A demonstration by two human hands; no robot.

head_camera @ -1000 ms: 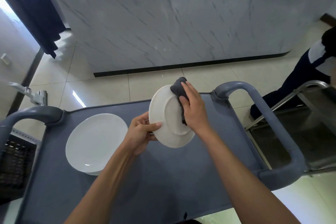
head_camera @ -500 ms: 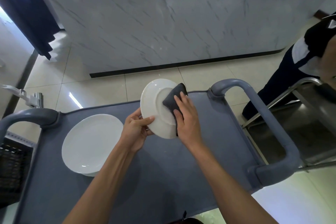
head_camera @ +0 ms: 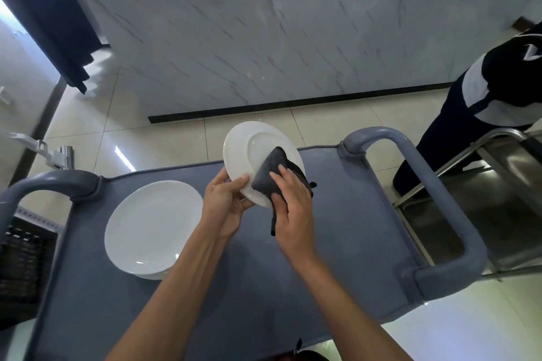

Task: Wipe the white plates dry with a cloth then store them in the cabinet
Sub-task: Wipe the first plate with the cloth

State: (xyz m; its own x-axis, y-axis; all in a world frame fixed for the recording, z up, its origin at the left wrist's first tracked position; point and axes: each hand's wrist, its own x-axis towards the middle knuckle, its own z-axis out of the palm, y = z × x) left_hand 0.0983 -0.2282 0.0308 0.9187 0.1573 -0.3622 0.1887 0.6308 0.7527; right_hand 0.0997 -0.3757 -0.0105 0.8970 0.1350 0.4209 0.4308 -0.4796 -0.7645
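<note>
While the left hand (head_camera: 225, 202) is gripping the lower rim of a white plate (head_camera: 249, 152), thumb lying on the face turned toward the camera and fingers curling behind, the right hand (head_camera: 290, 205) is pressing a dark grey cloth (head_camera: 271, 174) against that same face. The right hand's fingers are lying flat over the folded cloth, with the thumb tucked along its near edge, and a loose tail of fabric is hanging below the palm. The plate is standing tilted on edge in the air, above the far part of a grey cart (head_camera: 337, 258), and its raised foot ring is showing, so the underside is facing the viewer. The two hands are sitting close together, both on this one plate.

To the left, a stack of white plates (head_camera: 152, 228) is resting flat on the cart's top; a second rim is peeking out beneath the uppermost one. The cart's rounded handles are rising at both ends. Beside the cart on the right, a steel trolley (head_camera: 498, 199) is standing on the tiled floor, and another person's dark clothing (head_camera: 504, 82) is showing just beyond it.
</note>
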